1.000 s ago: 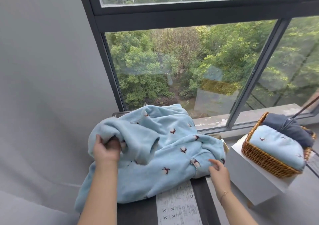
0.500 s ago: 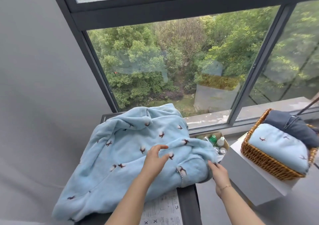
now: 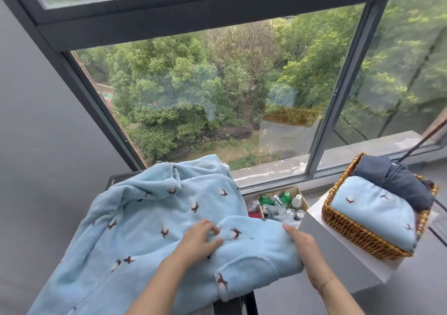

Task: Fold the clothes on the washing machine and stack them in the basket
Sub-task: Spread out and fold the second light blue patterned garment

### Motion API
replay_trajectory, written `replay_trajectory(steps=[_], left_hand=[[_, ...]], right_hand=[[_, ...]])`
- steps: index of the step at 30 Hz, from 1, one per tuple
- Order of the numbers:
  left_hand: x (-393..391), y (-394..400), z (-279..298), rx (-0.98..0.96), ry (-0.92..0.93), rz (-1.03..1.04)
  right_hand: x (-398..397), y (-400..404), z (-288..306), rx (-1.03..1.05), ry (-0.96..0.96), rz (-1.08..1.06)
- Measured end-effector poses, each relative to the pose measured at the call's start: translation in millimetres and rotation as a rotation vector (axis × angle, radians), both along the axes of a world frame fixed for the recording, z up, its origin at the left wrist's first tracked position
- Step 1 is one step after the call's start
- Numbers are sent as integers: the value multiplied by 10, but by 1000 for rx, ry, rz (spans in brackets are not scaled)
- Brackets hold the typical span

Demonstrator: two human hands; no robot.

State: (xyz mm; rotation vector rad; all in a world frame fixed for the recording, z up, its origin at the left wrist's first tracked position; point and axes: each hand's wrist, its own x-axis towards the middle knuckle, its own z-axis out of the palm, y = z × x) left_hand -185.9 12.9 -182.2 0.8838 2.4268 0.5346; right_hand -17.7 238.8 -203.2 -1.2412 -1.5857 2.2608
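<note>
A light blue fleece garment point(image 3: 145, 218) with small dark motifs lies spread over the washing machine, draping off its left side. My left hand point(image 3: 197, 239) lies on the middle of it with fingers spread, pressing the fabric. My right hand point(image 3: 303, 244) holds the garment's right folded edge, fingers against the cloth. A wicker basket point(image 3: 350, 230) stands on a white box at the right. In it lie a folded light blue piece point(image 3: 377, 210) and a folded dark navy piece point(image 3: 396, 181).
A cardboard box of bottles point(image 3: 280, 203) sits on the floor between the machine and the white box point(image 3: 338, 261). A large window point(image 3: 217, 97) and its sill run behind. A grey wall is on the left. A thin dark rod point(image 3: 423, 143) leans over the basket.
The garment has been flattened out over the machine. My left hand moved from its left bunched part to the middle. My right hand has closed in on the right edge.
</note>
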Motion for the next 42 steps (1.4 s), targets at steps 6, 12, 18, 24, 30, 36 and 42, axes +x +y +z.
replay_trajectory(steps=[6, 12, 18, 24, 30, 36, 42], left_hand=[[187, 22, -89, 95, 132, 109], [194, -30, 163, 152, 7, 152], [222, -75, 581, 160, -452, 110], [128, 63, 611, 49, -409, 205], [-21, 126, 278, -99, 32, 320], [179, -359, -3, -228, 159, 365], [113, -850, 12, -173, 244, 444]], right_hand=[[-296, 153, -254, -6, -264, 285], [-217, 153, 8, 151, -55, 329], [102, 206, 273, 176, 331, 334], [-38, 215, 630, 173, 436, 259], [-375, 193, -12, 93, 111, 68], [-348, -157, -558, -18, -164, 62], [-373, -487, -519, -55, -211, 37]])
